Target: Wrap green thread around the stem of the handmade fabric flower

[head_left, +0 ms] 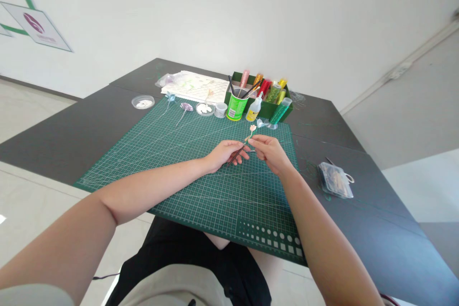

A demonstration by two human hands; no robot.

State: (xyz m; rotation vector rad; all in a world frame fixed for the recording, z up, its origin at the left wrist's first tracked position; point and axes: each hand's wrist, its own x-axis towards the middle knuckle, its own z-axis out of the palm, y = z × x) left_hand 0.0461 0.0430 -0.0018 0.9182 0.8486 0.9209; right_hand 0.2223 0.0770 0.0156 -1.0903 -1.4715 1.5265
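Note:
A small pale peach flower stands upright above the green cutting mat, its thin stem running down between my two hands. My left hand pinches the lower stem between thumb and forefinger, with the other fingers loosely curled. From that pinch a dark, thin stick-like piece slants down to the left; whether it is part of the stem or a separate tool, I cannot tell. My right hand is closed at the fingertips on the stem just under the bloom. A pale blue flower lies beyond my right hand.
The cutting mat covers the table's middle. Behind are a green can with tools, a glue bottle, a green box of colourful tubes, a purple flower and small dishes. A clear plastic box sits right.

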